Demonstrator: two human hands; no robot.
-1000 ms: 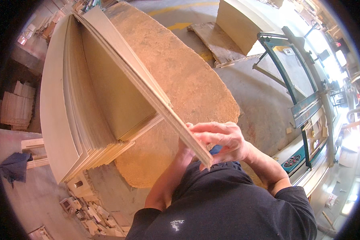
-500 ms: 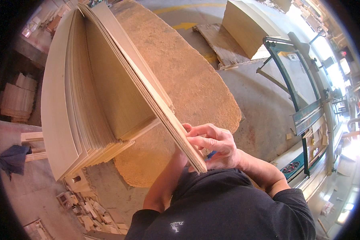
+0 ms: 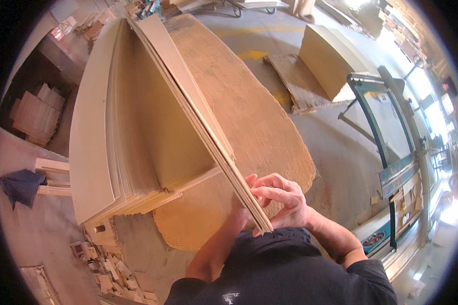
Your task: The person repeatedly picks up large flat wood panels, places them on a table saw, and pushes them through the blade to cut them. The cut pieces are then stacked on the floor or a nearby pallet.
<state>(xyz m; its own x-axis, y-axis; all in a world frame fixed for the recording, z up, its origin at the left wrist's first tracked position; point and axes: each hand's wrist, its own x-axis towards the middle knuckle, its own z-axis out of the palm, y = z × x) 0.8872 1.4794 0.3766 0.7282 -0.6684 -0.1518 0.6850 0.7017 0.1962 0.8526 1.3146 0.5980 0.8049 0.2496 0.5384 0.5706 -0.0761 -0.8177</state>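
Thin, pale wooden sheets point(image 3: 198, 122), several held together on edge, long and tilted, layered edges showing, running from the top of the view down to the hands. Lifted off a stack of like sheets point(image 3: 112, 152) lying on a rough chipboard worktop point(image 3: 259, 127). Right hand point(image 3: 285, 203) at the near end of the lifted sheets, fingers point(image 3: 269, 193) curled shut over their edge. Left hand point(image 3: 239, 211) mostly hidden behind the same end, touching it; grip not to be told. Beyond the worktop, a concrete floor point(image 3: 331, 147), a pallet with a pale block point(image 3: 325, 66), a green machine frame point(image 3: 392, 132). Wood offcuts point(image 3: 107, 264) down at the left.
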